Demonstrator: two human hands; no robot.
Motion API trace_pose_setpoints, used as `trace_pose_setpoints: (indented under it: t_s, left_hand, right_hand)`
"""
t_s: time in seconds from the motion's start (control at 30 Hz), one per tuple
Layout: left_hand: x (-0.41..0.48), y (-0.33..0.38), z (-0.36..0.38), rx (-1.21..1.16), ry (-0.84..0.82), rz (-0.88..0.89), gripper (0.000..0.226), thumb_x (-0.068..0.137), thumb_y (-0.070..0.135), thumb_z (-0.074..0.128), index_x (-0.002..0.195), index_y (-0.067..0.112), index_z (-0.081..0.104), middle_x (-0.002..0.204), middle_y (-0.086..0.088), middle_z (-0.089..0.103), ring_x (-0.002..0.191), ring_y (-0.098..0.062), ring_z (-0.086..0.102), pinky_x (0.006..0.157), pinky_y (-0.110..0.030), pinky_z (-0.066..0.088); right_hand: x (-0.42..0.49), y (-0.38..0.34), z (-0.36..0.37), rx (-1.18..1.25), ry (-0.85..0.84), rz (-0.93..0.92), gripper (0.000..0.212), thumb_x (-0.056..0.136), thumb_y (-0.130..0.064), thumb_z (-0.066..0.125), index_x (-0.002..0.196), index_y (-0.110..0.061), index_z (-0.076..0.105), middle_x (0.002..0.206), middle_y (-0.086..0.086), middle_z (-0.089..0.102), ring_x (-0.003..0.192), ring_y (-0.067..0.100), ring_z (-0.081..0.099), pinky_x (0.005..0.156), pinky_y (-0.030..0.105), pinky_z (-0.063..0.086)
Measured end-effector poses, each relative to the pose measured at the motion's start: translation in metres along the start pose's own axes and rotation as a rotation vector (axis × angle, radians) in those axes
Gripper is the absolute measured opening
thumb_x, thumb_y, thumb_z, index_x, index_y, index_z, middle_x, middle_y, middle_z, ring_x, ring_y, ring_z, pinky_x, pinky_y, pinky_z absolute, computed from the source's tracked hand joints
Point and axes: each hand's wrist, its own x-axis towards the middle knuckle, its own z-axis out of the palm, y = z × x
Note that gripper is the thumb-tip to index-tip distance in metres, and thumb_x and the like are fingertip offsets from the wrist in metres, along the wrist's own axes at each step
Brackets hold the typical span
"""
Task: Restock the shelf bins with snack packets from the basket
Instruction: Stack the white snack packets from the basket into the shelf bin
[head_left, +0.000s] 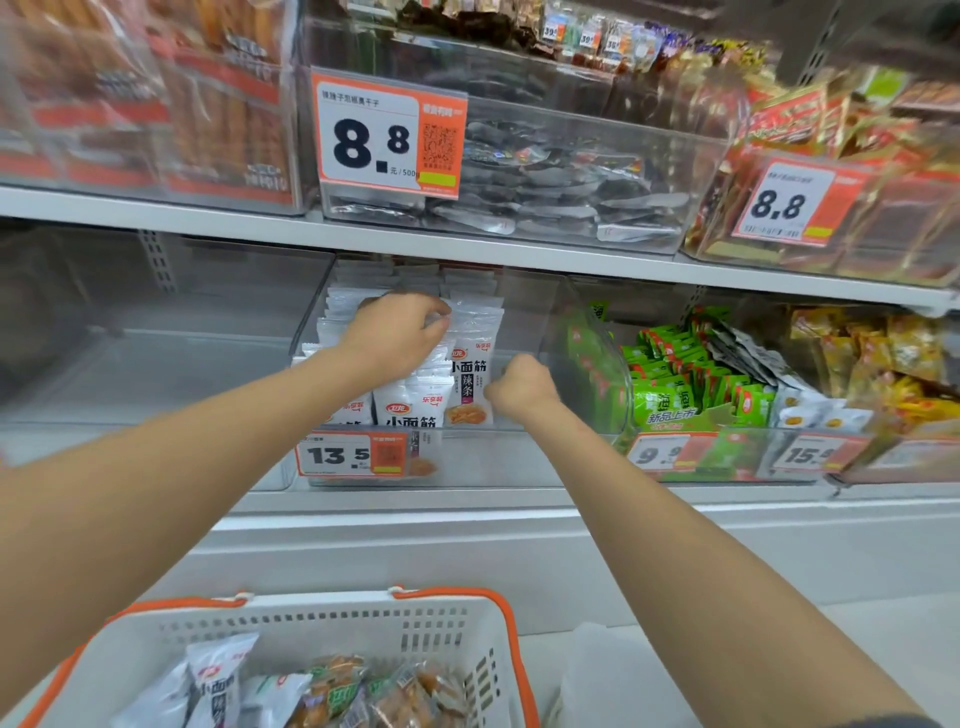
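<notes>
Beside green packets (675, 374), left hand (400, 338) grips white packets (470, 364); right hand (522, 387) curled, hold unclear.

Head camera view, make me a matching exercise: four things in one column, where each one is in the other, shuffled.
1 left hand
2 silver packets
3 green packets
4 basket

A bottom of view, nearest the camera
B gripping white packets, lower shelf
C on the upper shelf
D lower shelf, right of the white packets

Pairs: 1-B, 2-C, 3-D, 4-A
</notes>
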Motion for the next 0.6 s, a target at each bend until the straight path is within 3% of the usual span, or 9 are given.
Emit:
trace_pose_setpoints:
  t_s: [0.1,0.17,0.27,0.4,0.6]
  left_hand:
    - [-0.024,0.014,-0.007,-0.021,0.205,0.013,0.011,0.093,0.022,0.054,0.099,0.019,0.062,0.1,0.001,0.065,0.095,-0.021,0.059,0.079,-0.036,0.048]
    - [-0.046,0.023,-0.01,-0.086,0.289,-0.005,0.006,0.086,0.016,0.056,0.084,0.02,0.052,0.081,0.005,0.057,0.078,-0.021,0.055,0.065,-0.037,0.044]
    - [-0.085,0.027,-0.011,-0.179,0.267,-0.07,0.011,0.08,0.017,0.056,0.076,0.022,0.047,0.067,0.006,0.052,0.069,-0.022,0.051,0.059,-0.035,0.038]
    - [-0.141,0.002,0.002,-0.235,0.094,-0.2,0.018,0.075,0.021,0.063,0.068,0.019,0.047,0.063,0.006,0.055,0.069,-0.021,0.051,0.058,-0.032,0.039]
    - [-0.234,-0.07,0.029,-0.073,-0.433,-0.368,0.006,0.082,0.022,0.064,0.082,0.024,0.059,0.087,0.007,0.061,0.083,-0.017,0.059,0.073,-0.032,0.05]
  right_hand:
    - [-0.032,-0.003,-0.005,0.12,0.295,-0.156,0.025,0.089,-0.01,0.057,0.113,-0.008,0.063,0.108,0.009,0.067,0.1,0.028,0.062,0.08,0.03,0.047]
    - [-0.059,-0.007,-0.001,0.195,0.428,-0.271,0.018,0.086,-0.01,0.056,0.103,-0.012,0.064,0.097,0.004,0.066,0.089,0.022,0.061,0.076,0.032,0.049]
    - [-0.1,-0.012,0.017,0.275,0.429,-0.373,0.011,0.083,-0.009,0.058,0.091,-0.013,0.063,0.083,0.0,0.061,0.076,0.017,0.055,0.07,0.031,0.044]
    - [-0.148,-0.005,0.064,0.254,0.211,-0.442,0.006,0.081,-0.012,0.061,0.085,-0.015,0.064,0.074,-0.007,0.058,0.073,0.021,0.058,0.067,0.035,0.048]
    - [-0.182,0.036,0.147,-0.136,-0.371,-0.398,0.022,0.088,-0.009,0.054,0.107,-0.014,0.065,0.096,0.004,0.066,0.088,0.023,0.061,0.08,0.037,0.051]
